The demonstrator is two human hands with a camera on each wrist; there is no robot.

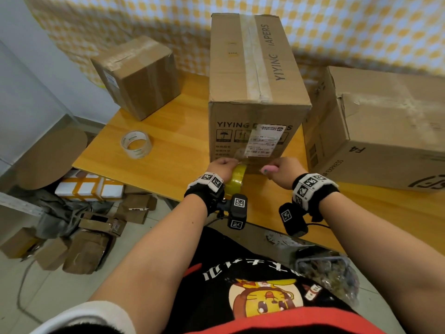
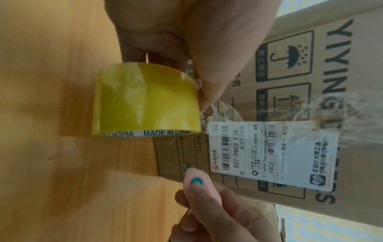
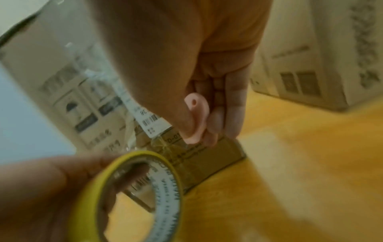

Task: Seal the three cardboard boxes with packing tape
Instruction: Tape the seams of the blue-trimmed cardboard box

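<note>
Head: left hand (image 1: 222,168) grips yellow tape roll (image 1: 238,179) at frame centre, against tall box (image 1: 255,92) on tabletop (image 1: 168,131). Right hand (image 1: 285,171) clutches pink cutter (image 1: 269,169).
Left wrist: roll touches box face, centre.
Right wrist: cutter centre, roll lower left.

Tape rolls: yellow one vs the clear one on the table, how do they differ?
The yellow tape roll is tinted yellow; the clear tape roll is whitish and see-through. The left hand holds the yellow roll against the YIYING box; the clear roll lies untouched on the wooden table, apart from it. Both are wide packing-tape rings.
</note>
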